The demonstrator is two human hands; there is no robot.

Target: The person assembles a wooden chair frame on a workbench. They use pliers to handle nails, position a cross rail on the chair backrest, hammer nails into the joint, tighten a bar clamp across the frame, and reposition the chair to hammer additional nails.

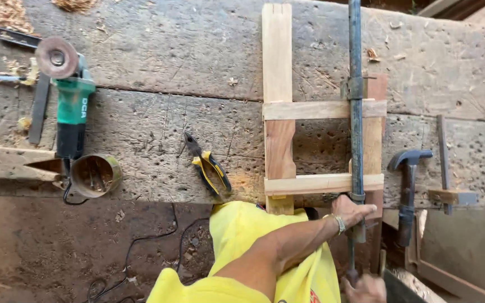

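Both hands grip bar clamp [356, 112] squeezing wooden frame [279, 140]: left hand [352, 210], right hand [366, 289].

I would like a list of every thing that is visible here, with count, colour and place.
workbench: one, grey worn wood, fills the upper view
wooden frame: one, pale and reddish wood, centre right of the bench
bar clamp: one, blue-grey metal, along the frame's right side
angle grinder: one, green and black, left
tin can: one, rusty, below the grinder
pliers: one, yellow and black handles, centre
hammer: one, dark, right of the frame
wood shavings: a pile, tan, top left
left hand: one, bottom edge, on the clamp's handle
right hand: one, with wrist bracelet, at the clamp's lower end
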